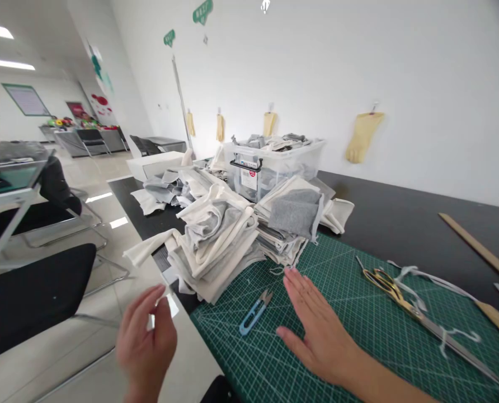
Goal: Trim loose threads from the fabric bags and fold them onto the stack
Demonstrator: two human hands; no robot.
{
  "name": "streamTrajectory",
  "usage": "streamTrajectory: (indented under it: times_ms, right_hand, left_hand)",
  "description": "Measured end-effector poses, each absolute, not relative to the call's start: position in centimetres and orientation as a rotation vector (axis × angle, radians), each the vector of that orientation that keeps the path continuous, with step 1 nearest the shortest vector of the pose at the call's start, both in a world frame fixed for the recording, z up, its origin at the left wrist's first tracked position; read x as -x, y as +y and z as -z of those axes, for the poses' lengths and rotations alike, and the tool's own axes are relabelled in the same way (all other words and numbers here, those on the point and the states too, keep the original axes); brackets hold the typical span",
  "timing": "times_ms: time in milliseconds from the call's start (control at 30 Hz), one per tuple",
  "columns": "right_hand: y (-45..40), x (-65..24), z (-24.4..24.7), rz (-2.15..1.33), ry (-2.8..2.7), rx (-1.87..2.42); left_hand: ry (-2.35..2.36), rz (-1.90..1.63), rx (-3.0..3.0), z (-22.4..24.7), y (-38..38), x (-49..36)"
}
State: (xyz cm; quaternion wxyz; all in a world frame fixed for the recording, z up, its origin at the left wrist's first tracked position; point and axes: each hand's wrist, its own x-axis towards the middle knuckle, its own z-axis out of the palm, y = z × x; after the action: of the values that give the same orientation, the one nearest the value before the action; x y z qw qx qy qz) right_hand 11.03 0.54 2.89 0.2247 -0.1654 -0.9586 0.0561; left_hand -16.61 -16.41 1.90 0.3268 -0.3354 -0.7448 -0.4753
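My left hand (146,333) is raised over the floor off the table's left edge. Its fingers curl toward the thumb in a pinch; what lies between the tips, if anything, is too small to make out. Stretched flat above the green cutting mat (337,305), my right hand (316,324) holds nothing, its thumb apart. Its fingertips are close to loose threads at the foot of a stack of grey and cream fabric pieces (295,212). Between my hands, blue thread snips (255,313) lie on the mat. Left of that stack sits a pile of folded cloth (220,246).
Gold-handled scissors (417,313) and white cord scraps lie at right, near a wooden ruler (480,246). A clear plastic bin (274,168) full of fabric stands behind the stacks. Yellow gloves (362,137) hang on the wall. A black chair (39,296) is at left.
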Motion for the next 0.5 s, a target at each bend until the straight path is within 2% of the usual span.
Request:
streamTrajectory:
  times_ms: [67, 200, 500]
  right_hand:
    - [-0.5, -11.1, -2.3, -0.243, -2.713, 0.414]
    - [-1.3, -11.2, -1.3, -0.456, -2.865, 0.371]
    - [-1.4, -11.2, -1.6, -0.669, -2.915, 0.4]
  left_hand:
    - [-2.174, 1.194, 0.625, -2.5, -15.6, 19.5]
    - [-2.35, 1.106, 0.493, -2.6, -13.6, 24.4]
    - [-2.765, 0.896, 0.722, -2.9, -10.2, 31.0]
